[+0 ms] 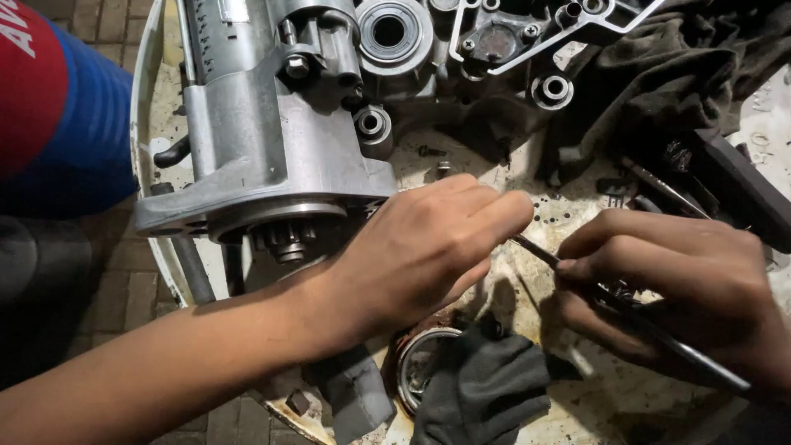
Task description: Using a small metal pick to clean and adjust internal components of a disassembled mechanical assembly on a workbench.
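Resting on a stained white surface [577, 395], a grey metal engine casing [272, 124] fills the upper left, a dark rag [659, 74] bunched to its right. Below the casing, the left hand [420, 247] lies knuckles up, its grip curled loosely closed; what it pinches, if anything, cannot be told. Just right of it, the right hand [692, 297] closes its grip around a thin dark rod [643, 317], whose tip points at the left fingertips [511, 214]. A grey glove [486, 387] lies below, beside a round metal ring [420, 363].
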